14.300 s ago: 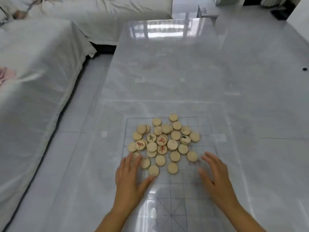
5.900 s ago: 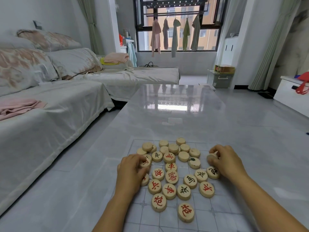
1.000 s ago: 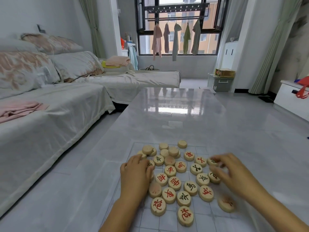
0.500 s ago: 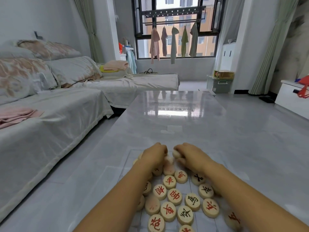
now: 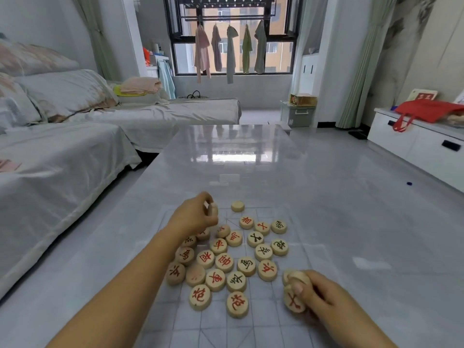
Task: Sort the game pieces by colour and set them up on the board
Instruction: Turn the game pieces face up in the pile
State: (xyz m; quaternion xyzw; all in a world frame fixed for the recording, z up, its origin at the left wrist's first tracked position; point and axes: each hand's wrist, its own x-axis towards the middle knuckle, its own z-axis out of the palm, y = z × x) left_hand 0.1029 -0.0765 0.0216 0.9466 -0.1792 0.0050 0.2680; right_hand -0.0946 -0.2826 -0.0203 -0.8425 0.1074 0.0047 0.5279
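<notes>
left hand (image 5: 194, 217): fingers pinch a xiangqi piece (image 5: 213, 208) | right hand (image 5: 316, 295): fingers grip another disc (image 5: 296, 276) | board (image 5: 251, 322): pieces clustered

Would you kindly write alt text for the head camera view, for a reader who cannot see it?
Two bare hands work over round wooden game pieces marked in red or black, clustered on a clear gridded board on a glossy grey table. The left hand lifts a piece at the far edge; the right hand grips pieces near right.
</notes>
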